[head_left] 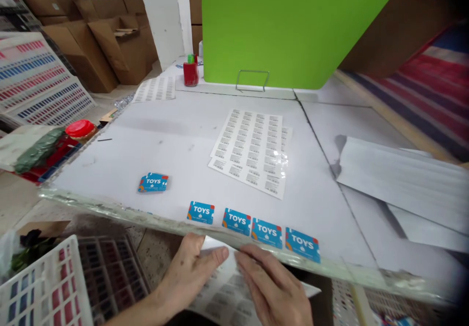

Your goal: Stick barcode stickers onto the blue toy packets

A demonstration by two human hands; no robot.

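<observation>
My left hand (185, 275) grips the upper left corner of a white sheet of barcode labels (223, 294), its thumb lying across the face. With fingers bent and pressed together, my right hand (273, 287) holds the same sheet near its top edge; what lies under those fingertips is hidden. Just beyond the hands, along the table's front edge, several blue cards marked TOYS (266, 233) lie in a row. A small stack of such cards (153, 182) sits farther left. More barcode label sheets (251, 150) overlap on the middle of the table.
A green board (286, 28) stands at the back, with a wire stand (252, 81) before it and a red pen holder (191, 73) to its left. White paper sheets (403, 189) lie at right. Plastic crates (47, 287) and cardboard boxes (117, 48) stand on the left.
</observation>
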